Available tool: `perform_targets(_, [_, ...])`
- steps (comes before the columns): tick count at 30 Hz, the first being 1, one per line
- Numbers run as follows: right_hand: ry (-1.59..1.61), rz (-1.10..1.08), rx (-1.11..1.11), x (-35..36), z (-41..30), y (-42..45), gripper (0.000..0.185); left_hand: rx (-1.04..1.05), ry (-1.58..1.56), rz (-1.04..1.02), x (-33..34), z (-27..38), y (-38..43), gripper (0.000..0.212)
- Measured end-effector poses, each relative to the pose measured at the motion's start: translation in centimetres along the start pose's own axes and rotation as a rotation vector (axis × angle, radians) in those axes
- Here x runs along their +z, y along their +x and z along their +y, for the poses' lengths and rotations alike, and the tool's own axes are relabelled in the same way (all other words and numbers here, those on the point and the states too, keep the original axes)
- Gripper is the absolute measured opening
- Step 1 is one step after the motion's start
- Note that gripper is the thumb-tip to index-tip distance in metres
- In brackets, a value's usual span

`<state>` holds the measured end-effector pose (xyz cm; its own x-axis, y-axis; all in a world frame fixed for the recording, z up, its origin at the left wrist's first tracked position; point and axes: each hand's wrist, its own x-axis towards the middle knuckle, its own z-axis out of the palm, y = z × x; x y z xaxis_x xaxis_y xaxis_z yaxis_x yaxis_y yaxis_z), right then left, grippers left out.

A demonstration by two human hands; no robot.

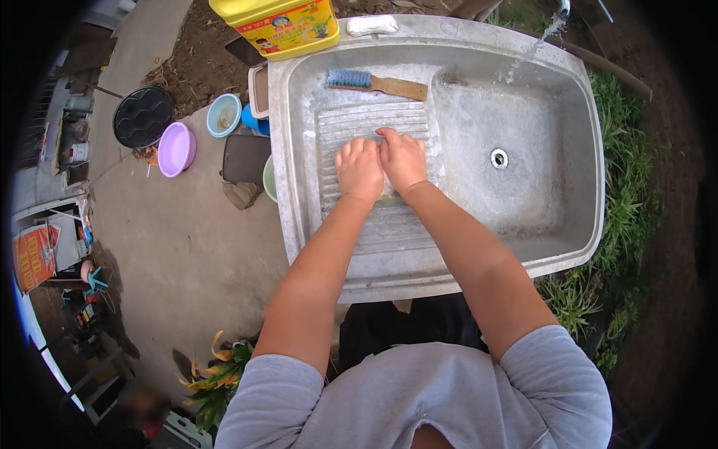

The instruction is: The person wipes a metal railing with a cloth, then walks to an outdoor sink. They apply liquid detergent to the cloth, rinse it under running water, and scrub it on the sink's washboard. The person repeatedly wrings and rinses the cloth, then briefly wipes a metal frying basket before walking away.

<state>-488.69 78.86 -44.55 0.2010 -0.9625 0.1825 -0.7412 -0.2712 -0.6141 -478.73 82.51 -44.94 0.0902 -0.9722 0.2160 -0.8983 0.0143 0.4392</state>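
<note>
My left hand (359, 168) and my right hand (403, 160) lie side by side, palms down, over the ribbed washboard (370, 115) of a stone-like laundry sink (437, 292). Their inner edges meet, and no object shows in either; what is under the palms is hidden. Beyond them a wooden scrubbing brush (398, 88) with blue bristles rests at the washboard's far end. A white bar of soap (372, 25) sits on the far rim. At the upper right, water runs from a metal faucet (564, 8) into the basin, which has a round drain (499, 159).
A yellow detergent container (280, 28) stands on the sink's far left corner. Left of the sink are a purple basin (176, 150), a light-blue basin (224, 115), a brown stool (245, 158) and a round black lid (144, 117). Green plants (622, 196) border the right side.
</note>
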Motion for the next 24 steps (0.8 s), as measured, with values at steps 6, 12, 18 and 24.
perform_targets(6, [0.097, -0.054, -0.049, -2.0, 0.7, -9.0, 0.015, -0.020, -0.040, 0.011, -0.6, 2.7, -8.5, 0.014])
perform_targets(12, [0.038, -0.023, 0.016, -0.4, 0.3, -1.3, 0.017, -0.022, 0.047, -0.046, 0.1, 0.8, -1.3, 0.014])
perform_targets(18, [0.007, -0.018, -0.059, -1.8, 0.4, -7.7, 0.015, -0.020, 0.027, -0.044, -0.5, 2.0, -7.4, 0.012])
perform_targets(24, [0.054, -0.105, 0.074, -0.4, 1.2, -2.5, 0.013, -0.009, 0.033, -0.151, 0.3, 1.1, -2.2, 0.016])
